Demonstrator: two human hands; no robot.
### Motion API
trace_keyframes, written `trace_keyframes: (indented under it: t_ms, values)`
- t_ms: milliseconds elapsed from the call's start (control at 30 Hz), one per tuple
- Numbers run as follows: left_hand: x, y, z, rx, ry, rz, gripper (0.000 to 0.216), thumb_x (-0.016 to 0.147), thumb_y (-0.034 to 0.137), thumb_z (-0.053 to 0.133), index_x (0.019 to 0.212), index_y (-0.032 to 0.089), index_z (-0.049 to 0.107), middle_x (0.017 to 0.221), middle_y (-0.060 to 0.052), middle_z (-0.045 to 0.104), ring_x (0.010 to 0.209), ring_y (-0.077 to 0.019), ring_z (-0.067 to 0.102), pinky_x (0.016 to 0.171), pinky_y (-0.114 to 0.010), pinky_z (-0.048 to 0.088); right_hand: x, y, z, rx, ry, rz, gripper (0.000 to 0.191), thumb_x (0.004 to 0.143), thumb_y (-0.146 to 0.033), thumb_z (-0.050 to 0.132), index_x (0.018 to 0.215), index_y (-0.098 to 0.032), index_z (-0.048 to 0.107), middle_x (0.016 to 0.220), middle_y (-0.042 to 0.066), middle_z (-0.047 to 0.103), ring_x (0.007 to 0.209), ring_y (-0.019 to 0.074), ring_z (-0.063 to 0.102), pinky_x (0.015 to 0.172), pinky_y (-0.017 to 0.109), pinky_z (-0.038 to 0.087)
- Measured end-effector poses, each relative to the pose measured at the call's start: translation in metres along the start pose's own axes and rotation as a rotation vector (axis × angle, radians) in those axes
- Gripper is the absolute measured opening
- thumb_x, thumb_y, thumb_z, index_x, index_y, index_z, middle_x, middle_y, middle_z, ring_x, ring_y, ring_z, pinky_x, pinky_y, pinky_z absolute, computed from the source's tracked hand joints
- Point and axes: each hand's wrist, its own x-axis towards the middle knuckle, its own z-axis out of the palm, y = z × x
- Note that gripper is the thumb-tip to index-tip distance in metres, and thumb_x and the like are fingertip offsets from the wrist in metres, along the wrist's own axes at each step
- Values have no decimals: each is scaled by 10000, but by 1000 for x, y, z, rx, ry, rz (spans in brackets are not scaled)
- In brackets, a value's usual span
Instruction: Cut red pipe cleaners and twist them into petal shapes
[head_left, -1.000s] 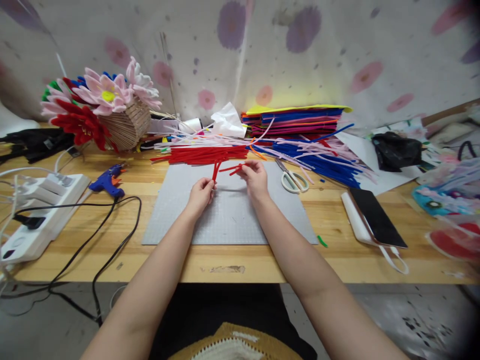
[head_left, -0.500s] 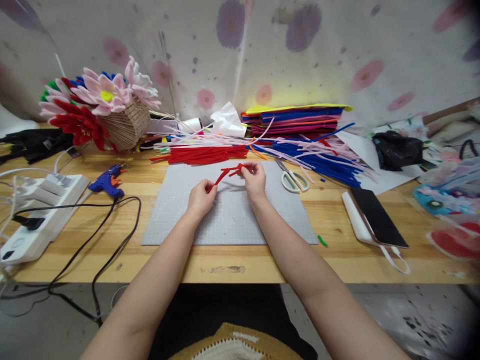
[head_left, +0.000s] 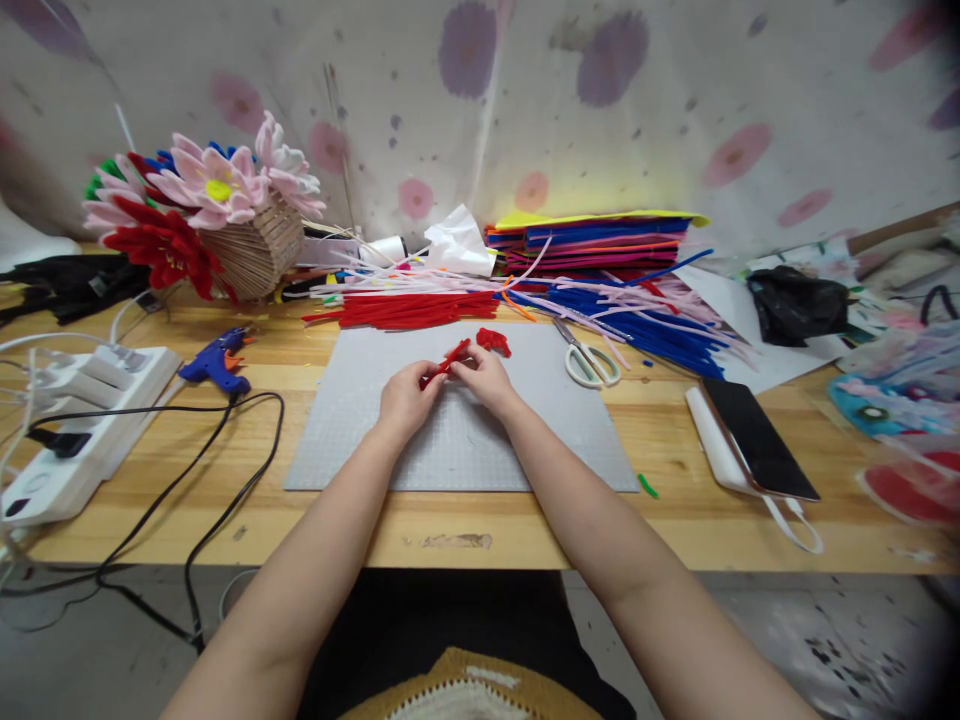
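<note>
Over the grey cutting mat (head_left: pixel 375 440) my left hand (head_left: pixel 405 398) and my right hand (head_left: pixel 486 378) meet, both pinched on a short red pipe cleaner piece (head_left: pixel 450 358) that runs up and to the right between them. A small curled red pipe cleaner bit (head_left: pixel 493 341) lies on the mat just beyond my right fingers. A heap of straight red pipe cleaners (head_left: pixel 409 309) lies along the mat's far edge.
White scissors (head_left: pixel 589 358) and blue and pink pipe cleaners (head_left: pixel 637 315) lie right of the mat. A phone (head_left: pixel 757 440) is at right. A blue glue gun (head_left: pixel 214 365), power strip (head_left: pixel 67 440) and black cable (head_left: pixel 225 450) are at left. A basket of pipe-cleaner flowers (head_left: pixel 217 225) and stacked coloured sheets (head_left: pixel 592 240) are behind.
My hands have drawn closer together and nearer to me. The red piece between them looks shorter and more folded, and a curled red bit now lies on the mat.
</note>
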Motion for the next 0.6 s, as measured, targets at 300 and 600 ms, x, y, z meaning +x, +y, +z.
trace_keyframes:
  t_ms: [300, 600]
  values:
    - [3, 1, -1, -139, 75, -109, 284, 789, 409, 454, 758, 184, 624, 703, -31, 602, 575, -122, 504, 555, -235, 379, 2, 3, -2, 77, 56, 37, 251, 649, -405, 620, 712, -162, 614, 675, 6, 607, 619, 105, 558, 642, 260, 483]
    - [8, -7, 4, -242, -97, -168, 188, 732, 334, 510, 734, 164, 589, 630, -1, 563, 541, -100, 484, 539, -228, 386, 2, 0, -3, 112, 35, 53, 299, 614, -449, 640, 679, -159, 603, 650, -2, 600, 595, 99, 554, 642, 256, 479]
